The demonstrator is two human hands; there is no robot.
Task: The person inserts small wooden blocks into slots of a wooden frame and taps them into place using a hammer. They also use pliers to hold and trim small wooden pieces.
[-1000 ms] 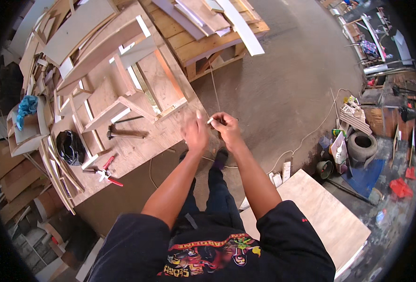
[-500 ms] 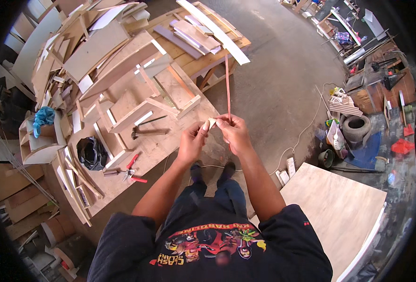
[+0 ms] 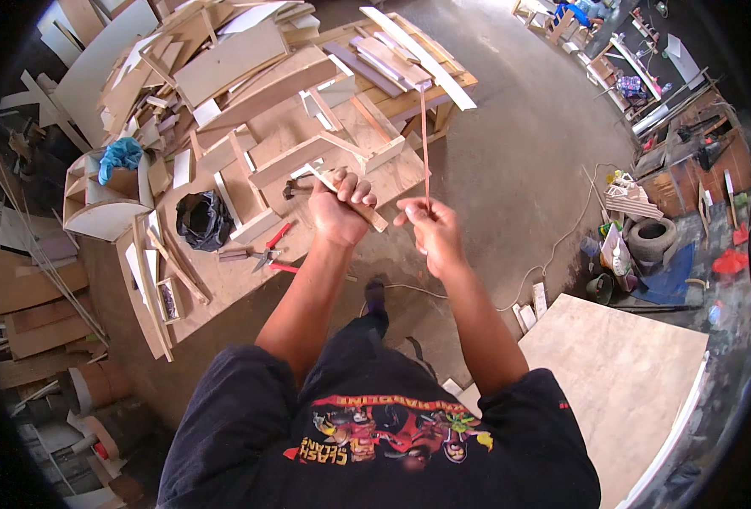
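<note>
My left hand (image 3: pixel 340 212) is turned palm up, its fingers curled around a short, narrow strip of wood (image 3: pixel 377 222) that slants across the palm. My right hand (image 3: pixel 435 233) pinches the lower end of a long, thin reddish-brown strip (image 3: pixel 425 144), which points away from me toward the far table. A small gap separates the two hands. Beyond my left hand a hammer (image 3: pixel 290 188) lies on the plywood worktable (image 3: pixel 223 297), partly hidden by that hand. Red-handled pruning shears (image 3: pixel 271 254) rest near the table's edge, beside a small brown block (image 3: pixel 234 254).
Wooden frame pieces (image 3: pixel 307 153) and a black plastic bag (image 3: pixel 203 221) sit on the worktable, with scrap boards (image 3: pixel 231 64) heaped behind. A low pale panel (image 3: pixel 613 373) stands at my right. A cable (image 3: pixel 519 293) crosses the floor. Farther right are a dark round pot (image 3: pixel 649 240) and clutter.
My hands have come apart from where they met. The left has rolled palm up, showing the wood strip. My right still holds the thin strip. The whole view has shifted and one foot has moved.
</note>
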